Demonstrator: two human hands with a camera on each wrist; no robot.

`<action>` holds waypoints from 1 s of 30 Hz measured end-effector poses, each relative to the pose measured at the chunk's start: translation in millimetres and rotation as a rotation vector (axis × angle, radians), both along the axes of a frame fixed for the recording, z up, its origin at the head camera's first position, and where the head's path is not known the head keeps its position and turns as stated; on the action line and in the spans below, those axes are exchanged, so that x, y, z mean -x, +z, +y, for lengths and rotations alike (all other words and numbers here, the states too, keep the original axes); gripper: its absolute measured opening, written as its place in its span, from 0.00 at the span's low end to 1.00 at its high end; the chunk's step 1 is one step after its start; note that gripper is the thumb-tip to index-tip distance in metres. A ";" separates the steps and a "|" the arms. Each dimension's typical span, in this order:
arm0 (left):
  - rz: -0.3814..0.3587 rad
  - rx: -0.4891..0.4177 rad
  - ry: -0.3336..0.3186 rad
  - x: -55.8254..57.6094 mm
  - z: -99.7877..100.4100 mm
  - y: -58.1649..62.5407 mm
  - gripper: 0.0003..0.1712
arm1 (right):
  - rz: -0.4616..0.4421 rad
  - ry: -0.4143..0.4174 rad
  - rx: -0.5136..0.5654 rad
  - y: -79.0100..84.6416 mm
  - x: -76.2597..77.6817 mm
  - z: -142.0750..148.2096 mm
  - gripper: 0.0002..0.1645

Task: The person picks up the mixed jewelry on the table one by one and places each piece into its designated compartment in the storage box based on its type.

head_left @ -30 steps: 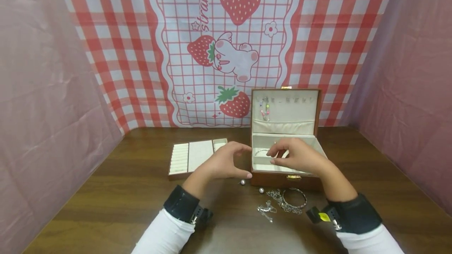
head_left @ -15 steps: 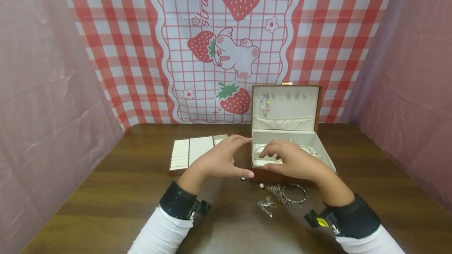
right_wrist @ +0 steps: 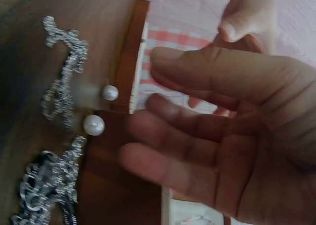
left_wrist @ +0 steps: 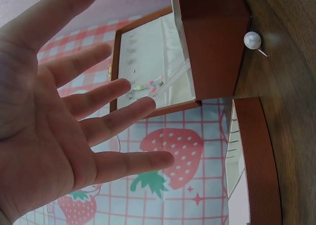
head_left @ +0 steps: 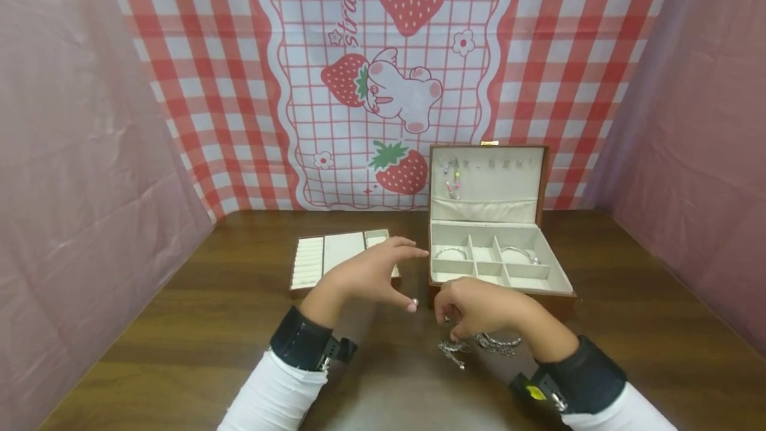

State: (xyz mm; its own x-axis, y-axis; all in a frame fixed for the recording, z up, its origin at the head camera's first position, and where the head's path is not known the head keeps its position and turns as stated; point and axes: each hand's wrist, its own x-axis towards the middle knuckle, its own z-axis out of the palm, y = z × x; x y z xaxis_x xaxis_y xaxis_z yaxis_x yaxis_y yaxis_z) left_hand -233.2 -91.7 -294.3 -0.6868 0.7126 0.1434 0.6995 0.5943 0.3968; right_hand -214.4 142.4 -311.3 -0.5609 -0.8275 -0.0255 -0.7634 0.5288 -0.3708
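My left hand [head_left: 374, 275] hovers left of the brown jewelry box [head_left: 559, 299], its fingers spread and its palm bare in the left wrist view. Just in front of the box, my right hand [head_left: 481, 308] hangs over the table with bent fingers and nothing between them. Two pearl stud earrings, one pearl [right_wrist: 94, 125] and another pearl [right_wrist: 110, 93], lie near its fingertips in the right wrist view. Below that hand are a silver chain [head_left: 453, 350] and a silver bangle [head_left: 503, 340] with more chain, partly hidden by the hand. Two bracelets, one left [head_left: 450, 253] and one right [head_left: 519, 253], lie in back compartments.
The box's raised lid [head_left: 487, 185] carries hooks and a colourful bead bracelet [head_left: 453, 185]. A shallow tray [head_left: 344, 248] with ring rolls stands left of the box, partly behind my left hand. A checked strawberry cloth [head_left: 239, 118] hangs at the table's back edge.
My right hand has come out of the box, moving toward me and down over the pearls and chains. The box's compartments now show. My left hand has barely moved.
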 end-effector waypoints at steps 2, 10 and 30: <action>-0.020 -0.001 -0.008 -0.3 -0.2 -0.4 0.49 | -0.033 -0.028 -0.073 -4.3 -1.9 -2.2 0.15; -0.008 -0.001 -0.015 -1.7 -1.0 -0.1 0.42 | -0.048 -0.093 -0.137 -21.3 0.7 -4.6 0.20; -0.039 -0.013 0.020 -2.0 -6.3 4.2 0.30 | 0.072 0.038 -0.119 -25.1 3.8 -8.8 0.13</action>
State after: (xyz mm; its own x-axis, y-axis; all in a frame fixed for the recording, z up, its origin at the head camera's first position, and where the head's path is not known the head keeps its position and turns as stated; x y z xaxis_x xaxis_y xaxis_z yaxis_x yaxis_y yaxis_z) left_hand -231.2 -98.0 -290.1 -0.7059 0.6970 0.1259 0.6716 0.6023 0.4315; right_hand -218.2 133.6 -336.3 -0.5332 -0.8417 -0.0850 -0.8062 0.5360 -0.2505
